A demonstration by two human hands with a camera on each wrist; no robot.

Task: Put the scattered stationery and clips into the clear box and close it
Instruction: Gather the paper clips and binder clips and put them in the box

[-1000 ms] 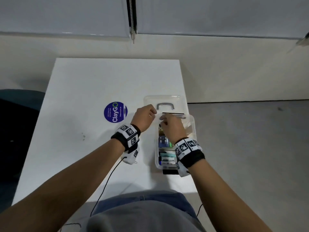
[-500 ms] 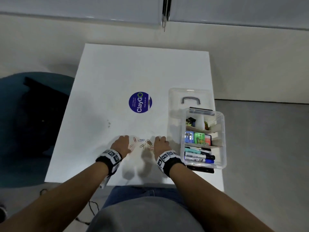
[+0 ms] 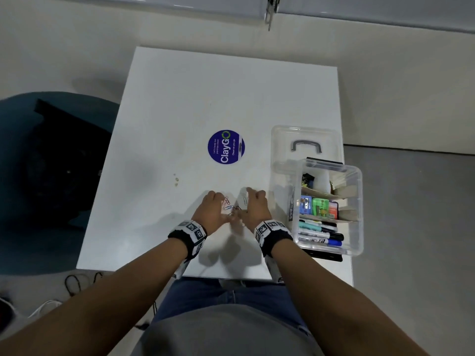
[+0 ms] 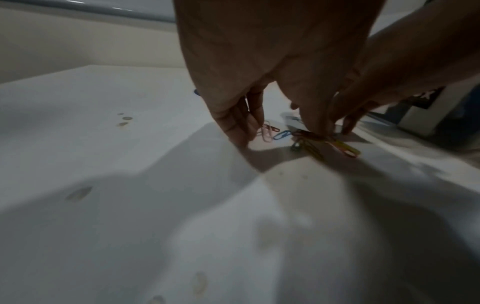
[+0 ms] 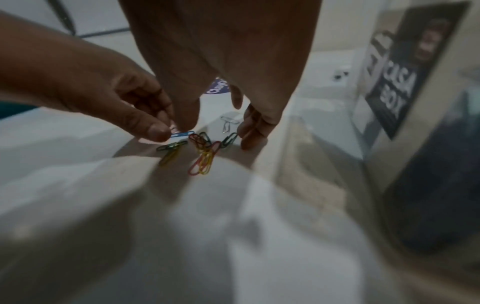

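Sticker [image 3: 226,147] sits mid-table [image 3: 180,98], at 12 o'clock of the hands; not part of the job.
Left hand [image 3: 212,209]: fingers straight-ish, tips down on the table at 9 o'clock of the clips [image 3: 232,205]. Grips nothing; it acts as a wall, presumably so clips don't skate off that side.
Clips: coloured paper clips in a loose bunch between the two hands. Wrist views show red, yellow, green and blue ones overlapping, plus a plain metal one slightly apart at 1 o'clock of the bunch.
Right hand [image 3: 254,208]: mirrors it at 3 o'clock, fingers extended, tips on the table, holding nothing. The two hands look set to rake the clips into one pile for a single scoop.
Box [image 3: 357,201]: at 3 o'clock of the hands, near the table's right edge, open. Markers sit in its near compartment, small coloured packs in the middle one. Lid [image 3: 305,140] lies flat at its 11 o'clock, handle up.
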